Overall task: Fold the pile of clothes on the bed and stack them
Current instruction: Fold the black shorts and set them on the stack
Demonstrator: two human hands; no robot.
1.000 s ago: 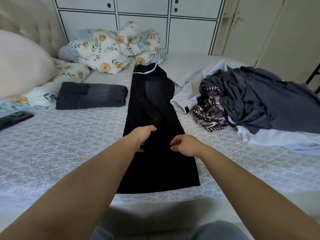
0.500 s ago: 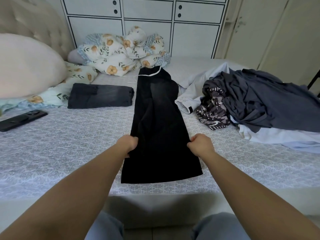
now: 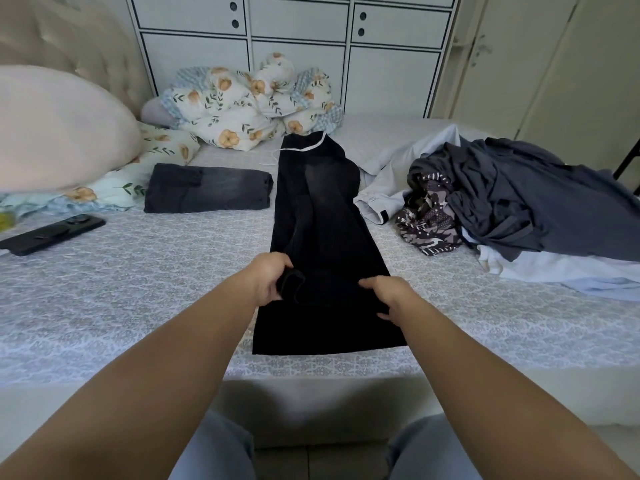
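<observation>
Black trousers [image 3: 322, 237] lie flat and lengthwise on the bed [image 3: 138, 289], with the white-corded waistband at the far end. My left hand [image 3: 268, 278] grips a bunched fold at their left edge, near the knee. My right hand [image 3: 388, 296] lies on the right side at the same height, thumb pointing inward and fingers curled on the cloth. A folded dark grey garment [image 3: 207, 192] rests to the left of the trousers. An unfolded pile lies at the right: dark blue cloth [image 3: 519, 209], a patterned piece [image 3: 429, 223] and pale blue cloth [image 3: 381, 174].
A black phone [image 3: 52, 233] lies on the bed at the far left. A large pink pillow [image 3: 59, 133] and a crumpled floral quilt [image 3: 249, 105] fill the headboard side. White cupboards [image 3: 298, 64] stand behind the bed. The bed's near edge runs just above my knees.
Both hands moved inward from the trousers' outer edges. My left hand now has a bunch of the left edge lifted off the bed. The camera tipped slightly.
</observation>
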